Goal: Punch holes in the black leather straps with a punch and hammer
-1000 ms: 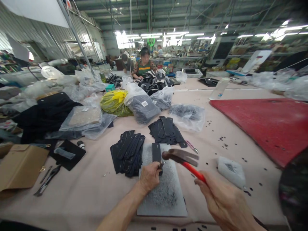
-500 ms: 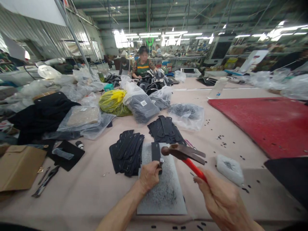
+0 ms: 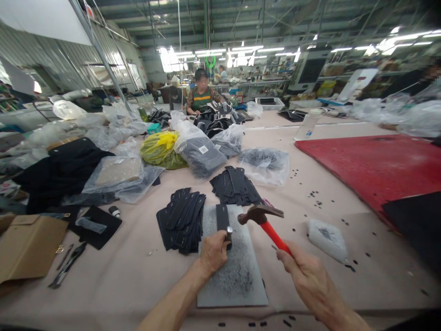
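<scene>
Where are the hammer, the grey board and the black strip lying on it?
Hammer (image 3: 269,230): head view, upper part of the red handle.
Grey board (image 3: 243,273): head view, its bare speckled surface.
Black strip (image 3: 222,217): head view, its exposed far part.

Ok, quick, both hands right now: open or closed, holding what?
Left hand: closed, holding a short, silver-topped metal tool.
Right hand: closed, holding a brown-headed, orange-handled metal claw hammer.

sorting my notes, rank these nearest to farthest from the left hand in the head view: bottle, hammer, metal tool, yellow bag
1. Metal tool: gripped in the left hand.
2. Hammer: to the right, in the right hand.
3. Yellow bag: ahead, to the left.
4. Bottle: farthest ahead, to the right.
</scene>
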### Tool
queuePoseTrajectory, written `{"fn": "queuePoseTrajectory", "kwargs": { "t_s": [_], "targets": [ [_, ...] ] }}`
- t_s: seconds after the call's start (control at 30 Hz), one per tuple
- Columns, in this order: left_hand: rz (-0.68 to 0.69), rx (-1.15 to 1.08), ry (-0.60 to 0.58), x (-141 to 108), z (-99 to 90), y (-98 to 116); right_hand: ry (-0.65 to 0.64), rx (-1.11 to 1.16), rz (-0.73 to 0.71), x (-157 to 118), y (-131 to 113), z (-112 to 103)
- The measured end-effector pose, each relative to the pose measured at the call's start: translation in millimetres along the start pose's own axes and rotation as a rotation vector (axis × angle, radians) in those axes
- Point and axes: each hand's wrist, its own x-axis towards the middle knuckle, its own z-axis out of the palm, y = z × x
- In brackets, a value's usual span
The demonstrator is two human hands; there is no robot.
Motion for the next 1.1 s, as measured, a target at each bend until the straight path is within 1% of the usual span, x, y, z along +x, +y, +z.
{"fn": "queuePoseTrajectory", "kwargs": {
  "t_s": [0.07, 0.13, 0.17, 0.2, 0.23, 0.27, 0.3, 0.33, 0.37, 0.4, 0.43, 0.5, 0.57, 0.67, 0.73, 0.83, 0.93, 1.1],
  "targets": [
    [-0.008, -0.006, 0.017, -1.1, 1.5, -2.1, -0.08, 0.023, 0.159, -7.6, 34.1, 14.9],
    [-0.032, -0.013, 0.029, -2.1, 3.5, -5.3, -0.125, -0.064, 0.257, -15.5, 67.5, 30.0],
    [-0.045, -0.019, 0.03, -2.6, 4.6, -7.1, -0.1, -0.156, 0.262, -18.2, 79.9, 36.8],
    [-0.056, -0.026, 0.03, -3.0, 5.6, -8.8, -0.053, -0.25, 0.237, -19.3, 87.7, 42.8],
    [-0.066, -0.032, 0.029, -3.4, 6.5, -10.4, 0.009, -0.331, 0.185, -18.3, 90.1, 48.2],
    [-0.072, -0.038, 0.027, -3.8, 7.3, -11.7, 0.067, -0.371, 0.113, -15.0, 86.9, 53.5],
    [-0.077, -0.041, 0.026, -4.1, 7.9, -12.6, 0.1, -0.357, 0.031, -9.4, 78.8, 58.9],
    [-0.082, -0.043, 0.024, -4.4, 8.3, -13.2, 0.099, -0.298, -0.046, -1.9, 66.9, 64.8],
    [-0.085, -0.044, 0.02, -4.6, 8.4, -13.2, 0.07, -0.199, -0.114, 7.0, 52.6, 71.5],
    [-0.085, -0.049, 0.017, -4.6, 8.2, -12.9, 0.006, -0.087, -0.165, 16.3, 37.6, 79.0],
    [-0.087, -0.06, 0.016, -4.4, 7.6, -12.3, -0.053, -0.012, -0.182, 25.2, 23.3, 87.1],
    [-0.109, -0.103, 0.02, -3.5, 5.3, -10.3, -0.146, 0.017, -0.161, 38.9, 1.3, 103.2],
    [-0.194, -0.162, 0.054, -1.8, 2.0, -8.2, -0.189, -0.049, -0.123, 44.8, -9.2, 115.8],
    [-0.386, -0.228, 0.169, 1.5, -2.7, -6.5, -0.205, -0.139, -0.12, 44.0, -9.0, 123.4],
    [-0.461, -0.248, 0.231, 2.9, -4.2, -6.5, -0.213, -0.15, -0.122, 42.4, -6.5, 123.0],
    [-0.477, -0.258, 0.232, 2.5, -3.7, -7.1, -0.206, -0.175, -0.097, 42.0, -9.2, 122.6],
    [-0.473, -0.263, 0.218, 0.3, -3.0, -6.6, -0.18, -0.231, -0.066, 41.1, -19.1, 126.2],
    [-0.498, -0.291, 0.286, -2.3, -6.0, -4.5, -0.08, -0.321, 0.004, 39.9, -38.5, 135.7]
  ]
}}
